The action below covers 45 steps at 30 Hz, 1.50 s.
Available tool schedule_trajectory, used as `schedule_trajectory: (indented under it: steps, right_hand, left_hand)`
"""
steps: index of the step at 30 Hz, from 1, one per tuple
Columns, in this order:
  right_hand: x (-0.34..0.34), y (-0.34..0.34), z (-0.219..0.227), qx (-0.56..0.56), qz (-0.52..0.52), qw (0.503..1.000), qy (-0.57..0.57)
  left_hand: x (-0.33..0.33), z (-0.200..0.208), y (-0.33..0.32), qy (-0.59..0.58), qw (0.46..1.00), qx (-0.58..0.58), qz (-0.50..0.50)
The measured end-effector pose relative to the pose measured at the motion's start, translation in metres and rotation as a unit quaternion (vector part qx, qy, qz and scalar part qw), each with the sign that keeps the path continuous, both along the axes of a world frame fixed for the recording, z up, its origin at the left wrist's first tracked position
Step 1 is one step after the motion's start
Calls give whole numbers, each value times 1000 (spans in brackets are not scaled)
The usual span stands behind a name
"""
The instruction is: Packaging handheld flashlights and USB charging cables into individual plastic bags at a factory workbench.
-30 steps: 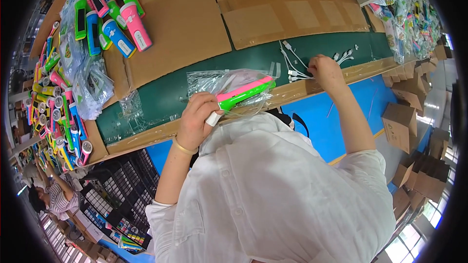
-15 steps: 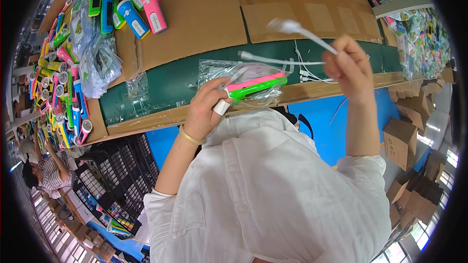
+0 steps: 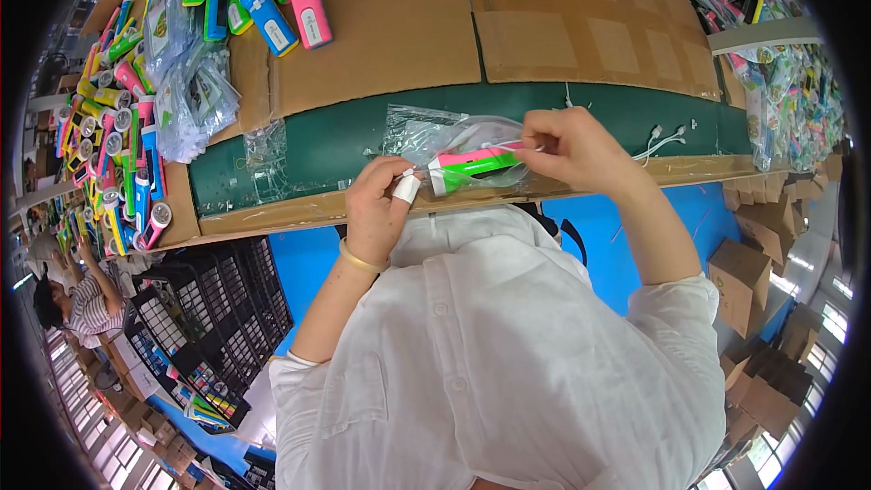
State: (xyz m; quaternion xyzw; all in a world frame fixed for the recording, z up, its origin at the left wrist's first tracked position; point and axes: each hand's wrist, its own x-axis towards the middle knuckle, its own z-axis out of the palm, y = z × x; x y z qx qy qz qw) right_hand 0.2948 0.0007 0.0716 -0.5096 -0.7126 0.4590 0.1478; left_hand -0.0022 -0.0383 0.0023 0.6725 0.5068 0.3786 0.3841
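Down from the raised position half a second ago, right hand [image 3: 581, 150] now at the clear plastic bag [image 3: 454, 141], fingers pinched on a thin white cable [image 3: 508, 145]. Left hand [image 3: 376, 209] closed on the bag's near end. Pink-and-green flashlights [image 3: 476, 166] inside, long axis left-right between both hands, over the green table strip [image 3: 308, 150].

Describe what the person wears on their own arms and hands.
Both forearms are bare. White shirt sleeves end near the elbows, the left one turned up in a cuff. The left hand has a thin yellowish band round the wrist and white tape wrapped on one fingertip. The right hand shows no ring, band or tape.
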Motion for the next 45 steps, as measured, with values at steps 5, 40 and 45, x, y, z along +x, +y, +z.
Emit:
schedule_trajectory:
  steps: [5, 40, 45]
  right_hand:
    - [-46, 14, -11, 102, 96, 989, 45]
    - [309, 108, 118, 367, -496, 787, 9]
    - [139, 67, 26, 230, -244, 937, -100]
  left_hand:
    - [3, 11, 0, 6, 999, 42, -5]
    - [94, -42, 91, 323, 890, 278, -158]
    - [94, -40, 85, 268, 931, 195, -150]
